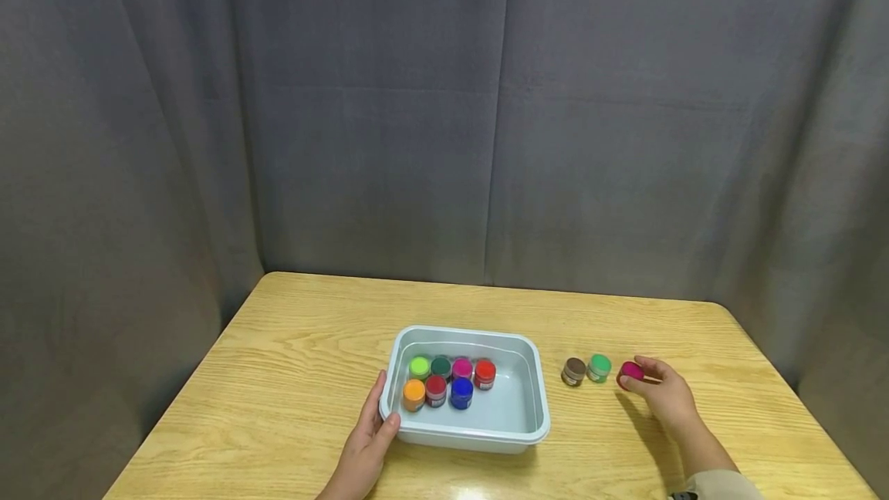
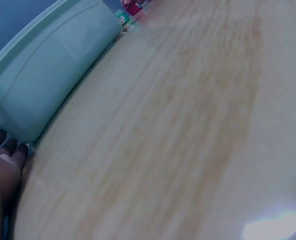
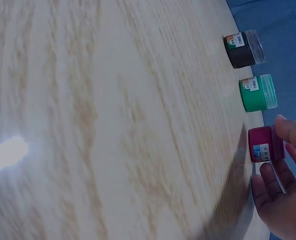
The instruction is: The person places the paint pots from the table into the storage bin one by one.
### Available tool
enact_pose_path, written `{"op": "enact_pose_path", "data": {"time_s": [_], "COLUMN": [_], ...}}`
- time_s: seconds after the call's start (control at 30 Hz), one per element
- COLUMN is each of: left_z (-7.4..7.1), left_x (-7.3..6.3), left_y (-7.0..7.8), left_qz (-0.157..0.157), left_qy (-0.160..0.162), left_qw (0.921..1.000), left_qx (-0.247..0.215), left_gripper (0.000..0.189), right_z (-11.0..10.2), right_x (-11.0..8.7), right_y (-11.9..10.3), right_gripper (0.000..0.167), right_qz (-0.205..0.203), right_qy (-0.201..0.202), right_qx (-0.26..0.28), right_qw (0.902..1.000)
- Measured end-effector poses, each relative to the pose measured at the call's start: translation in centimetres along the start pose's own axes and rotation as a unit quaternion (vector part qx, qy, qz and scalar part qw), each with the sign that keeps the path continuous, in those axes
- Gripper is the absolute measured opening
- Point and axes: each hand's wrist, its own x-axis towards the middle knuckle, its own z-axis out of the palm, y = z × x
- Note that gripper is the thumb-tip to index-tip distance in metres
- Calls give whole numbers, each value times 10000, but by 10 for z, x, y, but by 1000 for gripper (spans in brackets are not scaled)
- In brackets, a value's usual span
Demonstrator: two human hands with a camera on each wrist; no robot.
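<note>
A light grey-blue plastic box (image 1: pixel 535 400) stands on the table with several small paint jars inside, grouped toward its left. My left hand (image 1: pixel 366 438) holds the box's near left corner, thumb at the front rim and fingers along the left side. To the right of the box, my right hand (image 1: pixel 667 396) pinches a magenta paint jar (image 3: pixel 261 144) by its lid between thumb and fingers; the jar is upright on or just at the tabletop. Left of it stand a green paint jar (image 1: pixel 599 368) and a dark brown paint jar (image 1: pixel 573 371).
Inside the box are orange (image 1: pixel 414 395), dark red (image 1: pixel 435 390), blue (image 1: pixel 461 393) and bright red (image 1: pixel 485 373) jars, with others behind. The wooden table (image 1: pixel 278 376) ends at a grey curtain (image 1: pixel 375 137) at the back and sides.
</note>
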Motion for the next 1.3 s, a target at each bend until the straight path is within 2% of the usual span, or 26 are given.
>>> {"op": "enact_pose_path", "data": {"time_s": [0.3,0.83,1.03,1.3], "left_z": [1,2,0,0], "left_x": [-1,-1,-1,0], "left_y": [-3,-2,0,0], "left_qz": [-47,-49,143,130], "left_qy": [-7,-11,-33,24], "left_qw": [10000,10000,9999,9999], "left_qx": [-81,34,22,84], "left_gripper": [65,65,64,64], "right_z": [3,2,-3,2], "right_x": [1,-2,-9,-17], "right_y": [5,1,-13,-46], "right_gripper": [67,65,70,71], "right_qz": [48,122,16,-314], "right_qy": [230,321,206,115], "right_qx": [-111,44,147,157], "right_qw": [9997,9994,9997,9993]}}
